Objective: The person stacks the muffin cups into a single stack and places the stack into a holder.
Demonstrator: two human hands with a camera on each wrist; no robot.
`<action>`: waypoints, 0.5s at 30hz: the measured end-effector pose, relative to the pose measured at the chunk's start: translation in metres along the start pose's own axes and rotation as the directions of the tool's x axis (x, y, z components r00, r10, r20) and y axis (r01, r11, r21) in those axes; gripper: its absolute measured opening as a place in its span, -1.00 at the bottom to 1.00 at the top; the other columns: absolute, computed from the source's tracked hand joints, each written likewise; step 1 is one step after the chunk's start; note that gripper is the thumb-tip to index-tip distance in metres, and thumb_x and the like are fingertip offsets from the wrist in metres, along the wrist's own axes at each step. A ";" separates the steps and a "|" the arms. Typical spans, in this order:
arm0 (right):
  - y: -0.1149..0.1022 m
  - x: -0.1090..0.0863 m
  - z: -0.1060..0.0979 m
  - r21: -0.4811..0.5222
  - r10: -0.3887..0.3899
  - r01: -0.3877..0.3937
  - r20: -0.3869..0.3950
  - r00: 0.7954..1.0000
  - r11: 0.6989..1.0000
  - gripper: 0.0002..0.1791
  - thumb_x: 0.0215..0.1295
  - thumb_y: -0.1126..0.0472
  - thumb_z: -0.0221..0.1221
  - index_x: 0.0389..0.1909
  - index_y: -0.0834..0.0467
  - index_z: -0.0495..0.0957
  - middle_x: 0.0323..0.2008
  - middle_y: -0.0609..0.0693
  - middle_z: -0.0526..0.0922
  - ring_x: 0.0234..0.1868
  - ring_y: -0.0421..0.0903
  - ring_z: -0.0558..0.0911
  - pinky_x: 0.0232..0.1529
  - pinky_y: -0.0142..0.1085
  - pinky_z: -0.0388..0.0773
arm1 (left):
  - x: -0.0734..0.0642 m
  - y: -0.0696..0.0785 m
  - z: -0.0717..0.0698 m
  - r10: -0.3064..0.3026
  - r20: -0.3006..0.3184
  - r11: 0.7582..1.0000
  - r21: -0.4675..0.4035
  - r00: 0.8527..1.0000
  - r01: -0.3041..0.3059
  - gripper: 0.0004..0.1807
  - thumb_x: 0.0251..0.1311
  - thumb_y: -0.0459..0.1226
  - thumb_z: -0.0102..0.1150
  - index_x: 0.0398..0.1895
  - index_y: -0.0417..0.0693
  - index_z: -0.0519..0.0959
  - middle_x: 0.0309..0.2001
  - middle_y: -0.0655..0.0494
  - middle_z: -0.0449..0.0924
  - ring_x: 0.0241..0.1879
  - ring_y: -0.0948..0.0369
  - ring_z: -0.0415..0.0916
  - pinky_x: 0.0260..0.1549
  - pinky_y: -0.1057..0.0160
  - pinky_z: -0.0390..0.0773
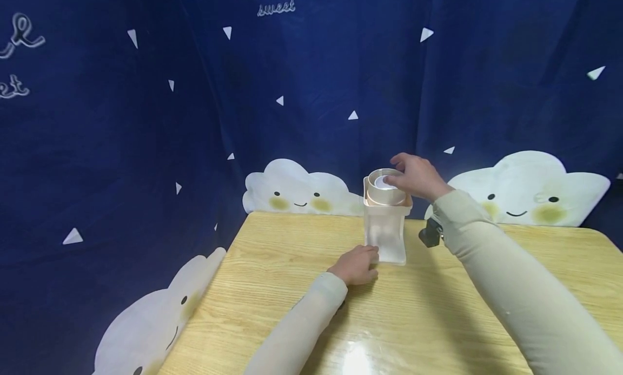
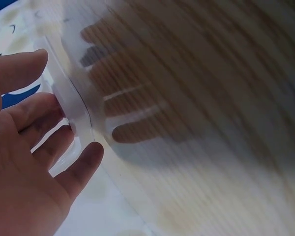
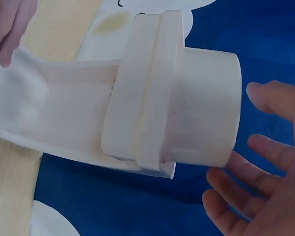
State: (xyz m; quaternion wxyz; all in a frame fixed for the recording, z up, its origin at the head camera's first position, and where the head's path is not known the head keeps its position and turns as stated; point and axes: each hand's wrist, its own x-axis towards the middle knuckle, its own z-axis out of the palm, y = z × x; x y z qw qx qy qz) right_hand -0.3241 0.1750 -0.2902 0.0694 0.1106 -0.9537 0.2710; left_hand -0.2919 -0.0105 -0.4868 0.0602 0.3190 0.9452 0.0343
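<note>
A whitish plastic stand (image 1: 385, 234) with a wide rectangular collar rises from the table near its back edge. On top sits a short round cylinder (image 3: 204, 108), with a pale round area visible inside its rim in the head view. My right hand (image 1: 417, 177) is at the cylinder's right side, fingers spread around its upper end with fingertips right at the rim. Low at the stand's front left corner is my left hand (image 1: 355, 265). In the left wrist view its loosely bent fingers lie at the edge of the base (image 2: 71, 105).
A wood-grain table (image 1: 292, 245) with a glossy surface lies under the stand. Behind it hangs a dark blue curtain (image 1: 316, 131) with smiling white clouds (image 1: 297, 188). A black device (image 1: 430, 233) is strapped by the right cuff.
</note>
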 end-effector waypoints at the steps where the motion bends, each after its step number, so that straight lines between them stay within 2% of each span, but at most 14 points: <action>1: 0.001 0.000 -0.001 -0.001 0.000 0.000 -0.001 1.000 1.000 -0.33 0.28 -0.01 0.20 0.29 0.31 0.37 0.21 0.40 0.51 0.22 0.33 0.49 0.24 0.20 0.40 | 0.000 0.000 0.000 0.001 0.000 1.000 0.000 1.000 -0.001 -0.71 0.35 -0.10 0.06 0.04 0.07 0.59 0.48 0.21 0.30 0.45 0.16 0.28 0.43 0.28 0.28; 6: 0.005 -0.007 -0.012 -0.033 -0.011 0.011 -0.014 1.000 0.999 -0.33 0.31 -0.02 0.17 0.29 0.34 0.36 0.21 0.42 0.49 0.23 0.35 0.47 0.24 0.23 0.38 | 0.000 -0.003 -0.001 0.000 0.015 1.000 -0.011 1.000 0.000 -0.61 0.36 -0.08 0.08 0.19 0.06 0.55 0.48 0.21 0.29 0.47 0.17 0.25 0.43 0.30 0.27; 10: 0.010 -0.018 -0.021 -0.055 -0.027 0.025 -0.022 0.999 0.998 -0.32 0.33 -0.04 0.17 0.30 0.34 0.36 0.22 0.43 0.48 0.21 0.35 0.49 0.22 0.23 0.37 | -0.001 -0.008 -0.002 0.010 0.032 0.998 -0.061 0.999 -0.008 -0.54 0.36 -0.08 0.09 0.28 0.00 0.50 0.48 0.17 0.30 0.47 0.18 0.24 0.43 0.31 0.26; 12: 0.012 -0.026 -0.025 -0.066 -0.038 0.036 -0.025 0.999 0.997 -0.32 0.34 -0.04 0.17 0.31 0.34 0.35 0.23 0.43 0.47 0.20 0.35 0.49 0.21 0.23 0.38 | -0.002 -0.011 -0.004 0.019 0.006 0.995 -0.095 1.000 -0.018 -0.59 0.35 -0.11 0.09 0.18 -0.07 0.54 0.35 0.11 0.46 0.34 0.16 0.40 0.31 0.29 0.40; 15: 0.013 -0.041 -0.029 -0.093 -0.068 0.065 -0.032 0.997 0.994 -0.33 0.34 -0.01 0.18 0.31 0.35 0.35 0.25 0.42 0.45 0.23 0.35 0.47 0.23 0.22 0.37 | -0.005 -0.015 -0.009 -0.031 -0.083 0.992 -0.124 0.996 0.020 -0.57 0.33 -0.12 0.10 0.19 -0.11 0.53 0.26 0.06 0.54 0.25 0.13 0.48 0.21 0.20 0.50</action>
